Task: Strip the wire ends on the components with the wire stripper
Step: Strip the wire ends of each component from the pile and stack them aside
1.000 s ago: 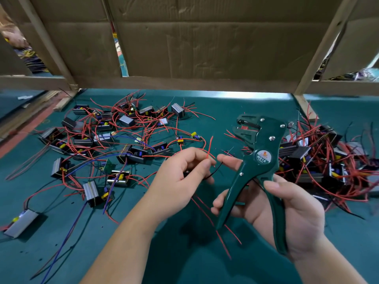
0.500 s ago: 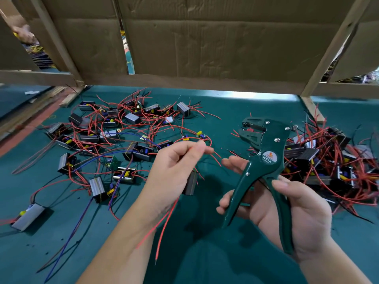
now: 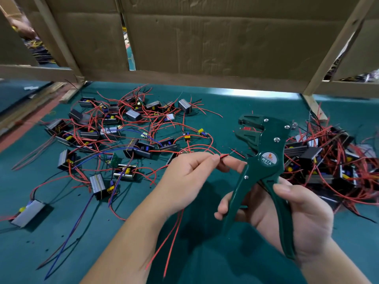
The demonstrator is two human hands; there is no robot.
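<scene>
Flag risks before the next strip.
1. The left hand pinches the red wire close to its tip, so fingertips may end up near the head of the wire stripper in the right hand.
2. Loose red strands dangling below the left hand could snag on the tangled components.

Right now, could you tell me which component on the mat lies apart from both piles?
The grey component at the near left: it lies alone on the green mat, while all the others crowd together in tangles.

Cardboard sheets behind wooden slats; teal mat on table.
</scene>
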